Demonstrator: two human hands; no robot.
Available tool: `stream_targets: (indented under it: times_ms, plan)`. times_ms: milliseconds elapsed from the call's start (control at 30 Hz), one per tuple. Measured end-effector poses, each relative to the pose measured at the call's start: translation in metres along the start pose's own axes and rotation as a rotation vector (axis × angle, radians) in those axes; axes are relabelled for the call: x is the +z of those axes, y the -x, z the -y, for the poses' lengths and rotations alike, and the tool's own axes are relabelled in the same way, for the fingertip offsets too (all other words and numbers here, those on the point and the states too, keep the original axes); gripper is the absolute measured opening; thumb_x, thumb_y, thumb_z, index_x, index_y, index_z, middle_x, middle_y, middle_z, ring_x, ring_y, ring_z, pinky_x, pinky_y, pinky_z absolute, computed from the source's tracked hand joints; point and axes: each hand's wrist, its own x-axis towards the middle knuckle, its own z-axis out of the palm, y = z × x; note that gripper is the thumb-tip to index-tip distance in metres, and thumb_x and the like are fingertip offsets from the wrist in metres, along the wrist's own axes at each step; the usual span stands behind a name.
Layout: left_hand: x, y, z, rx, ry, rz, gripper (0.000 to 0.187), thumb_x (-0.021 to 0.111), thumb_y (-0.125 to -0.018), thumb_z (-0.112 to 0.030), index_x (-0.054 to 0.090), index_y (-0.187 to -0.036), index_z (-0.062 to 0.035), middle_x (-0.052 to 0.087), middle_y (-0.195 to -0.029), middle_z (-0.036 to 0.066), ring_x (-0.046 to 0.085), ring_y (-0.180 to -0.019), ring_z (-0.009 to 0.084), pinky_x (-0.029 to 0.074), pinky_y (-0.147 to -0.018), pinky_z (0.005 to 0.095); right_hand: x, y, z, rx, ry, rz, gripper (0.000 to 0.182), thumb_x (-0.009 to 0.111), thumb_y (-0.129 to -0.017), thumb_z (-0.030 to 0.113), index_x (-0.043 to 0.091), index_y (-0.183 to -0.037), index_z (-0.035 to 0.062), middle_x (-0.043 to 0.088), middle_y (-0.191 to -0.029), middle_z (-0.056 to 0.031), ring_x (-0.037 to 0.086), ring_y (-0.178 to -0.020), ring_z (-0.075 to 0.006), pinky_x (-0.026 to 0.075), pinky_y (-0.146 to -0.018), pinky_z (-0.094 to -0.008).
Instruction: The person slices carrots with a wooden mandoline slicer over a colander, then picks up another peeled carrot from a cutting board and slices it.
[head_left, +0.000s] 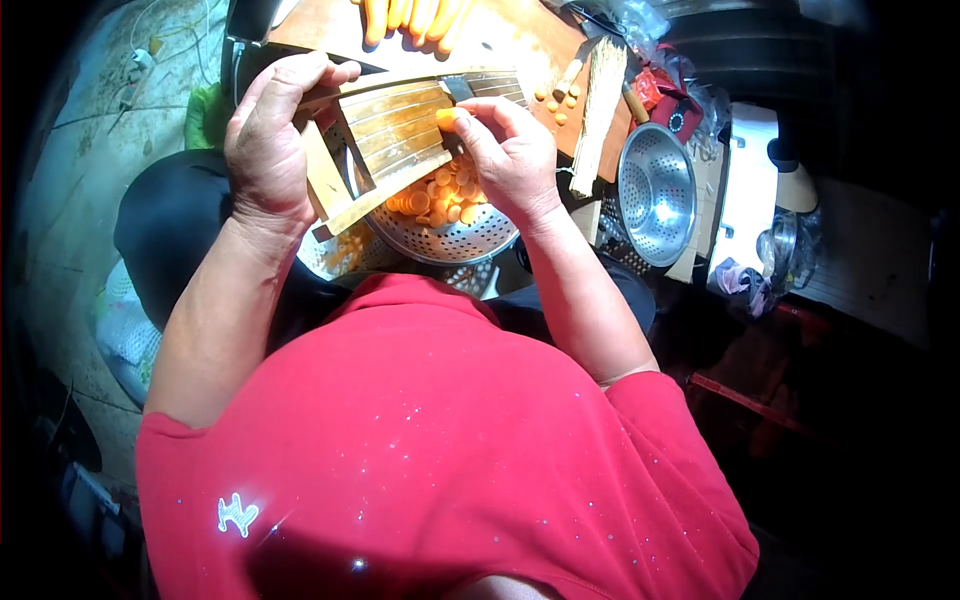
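Cluttered board [520,45] behind: left hand [268,135] clasps slicer [395,135], right hand [510,150] pinches carrot [446,118] over colander [450,235].

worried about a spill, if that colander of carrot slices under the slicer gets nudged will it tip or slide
The colander has a rounded metal bowl, so it would probably rock or slide rather than stay put. Its carrot slices are loose, thin discs, likely to shift and spill if it tilts. The wooden slicer, gripped by the left hand, may steady it somewhat.

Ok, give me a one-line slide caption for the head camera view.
Left hand steadies a wooden slicer while right hand presses a carrot piece over a colander.
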Motion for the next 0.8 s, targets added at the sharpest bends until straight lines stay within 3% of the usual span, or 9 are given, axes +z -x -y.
stream_targets:
  times_ms: [67,167,200,267,333,467,667,733,800]
  plan:
    - [0.0,0.001,-0.001,-0.009,-0.016,-0.009,0.021,0.056,-0.089,-0.02,0.061,-0.096,-0.0013,0.067,-0.092,0.01,0.061,-0.087,0.0169,0.045,-0.089,0.0319,-0.002,-0.007,-0.015,0.085,-0.029,-0.045,0.018,0.066,-0.084,0.017,0.067,-0.095,0.0024,0.067,-0.079,-0.0076,0.064,-0.072,-0.0142,0.051,-0.07,-0.0261]
    - [-0.001,0.001,0.0,-0.026,-0.002,-0.019,0.021,0.056,-0.089,-0.02,0.061,-0.096,-0.0012,0.067,-0.093,0.01,0.061,-0.088,0.0171,0.044,-0.089,0.032,-0.018,-0.029,-0.042,0.254,0.23,-0.105,0.022,0.062,-0.084,0.018,0.067,-0.096,0.0003,0.069,-0.083,-0.0115,0.065,-0.075,-0.0159,0.052,-0.071,-0.0277]
    - [-0.001,0.001,0.001,-0.025,-0.002,-0.017,0.021,0.056,-0.089,-0.02,0.061,-0.096,-0.0012,0.067,-0.093,0.01,0.061,-0.088,0.0171,0.044,-0.089,0.032,-0.018,-0.035,-0.042,0.319,0.129,-0.122,0.022,0.062,-0.084,0.017,0.067,-0.096,-0.0002,0.069,-0.085,-0.0119,0.065,-0.075,-0.0166,0.052,-0.071,-0.0287]
    - [-0.003,0.0,0.001,-0.015,-0.003,0.012,0.021,0.056,-0.089,-0.02,0.061,-0.096,-0.0013,0.066,-0.093,0.01,0.061,-0.088,0.0172,0.044,-0.089,0.0321,-0.02,-0.033,-0.042,0.274,0.261,-0.116,0.02,0.063,-0.083,0.016,0.067,-0.094,-0.0001,0.069,-0.084,-0.0112,0.065,-0.075,-0.0162,0.052,-0.072,-0.0286]
    - [-0.001,0.001,0.001,-0.017,-0.004,0.006,0.02,0.056,-0.089,-0.019,0.061,-0.097,-0.0013,0.066,-0.093,0.01,0.061,-0.088,0.0173,0.044,-0.089,0.0321,-0.016,-0.019,-0.008,0.272,0.045,0.002,0.019,0.064,-0.083,0.016,0.067,-0.092,-0.0002,0.068,-0.084,-0.0104,0.065,-0.076,-0.0169,0.052,-0.073,-0.0287]
    - [-0.002,0.0,0.002,0.001,0.012,0.007,0.02,0.056,-0.089,-0.019,0.061,-0.097,-0.0014,0.067,-0.093,0.01,0.061,-0.088,0.0174,0.045,-0.089,0.0321,0.004,0.002,-0.004,-0.084,0.131,-0.066,0.018,0.067,-0.082,0.019,0.068,-0.093,0.0049,0.066,-0.081,-0.0119,0.064,-0.077,-0.0229,0.051,-0.073,-0.0311]
    - [-0.003,0.0,0.001,-0.016,-0.016,0.004,0.021,0.056,-0.089,-0.02,0.061,-0.098,-0.0014,0.066,-0.093,0.011,0.061,-0.088,0.0173,0.046,-0.087,0.0319,-0.017,-0.029,-0.035,0.214,0.323,-0.095,0.024,0.062,-0.082,0.021,0.069,-0.092,0.0002,0.068,-0.083,-0.014,0.065,-0.076,-0.0235,0.051,-0.075,-0.0314]
    - [-0.004,0.0,0.002,-0.012,-0.008,0.006,0.021,0.057,-0.089,-0.02,0.061,-0.098,-0.0013,0.067,-0.093,0.011,0.061,-0.088,0.0173,0.046,-0.088,0.0319,-0.013,-0.018,-0.006,0.24,0.069,0.053,0.024,0.064,-0.082,0.02,0.068,-0.094,0.0009,0.068,-0.086,-0.0127,0.065,-0.078,-0.0215,0.051,-0.076,-0.0308]
    - [-0.005,-0.001,0.003,-0.01,-0.008,0.009,0.021,0.057,-0.089,-0.02,0.061,-0.098,-0.0013,0.067,-0.092,0.01,0.061,-0.088,0.0173,0.046,-0.088,0.0319,0.001,-0.002,-0.004,-0.053,0.212,-0.04,0.02,0.068,-0.081,0.022,0.069,-0.09,0.0044,0.065,-0.084,-0.01,0.064,-0.079,-0.0222,0.051,-0.072,-0.0313]
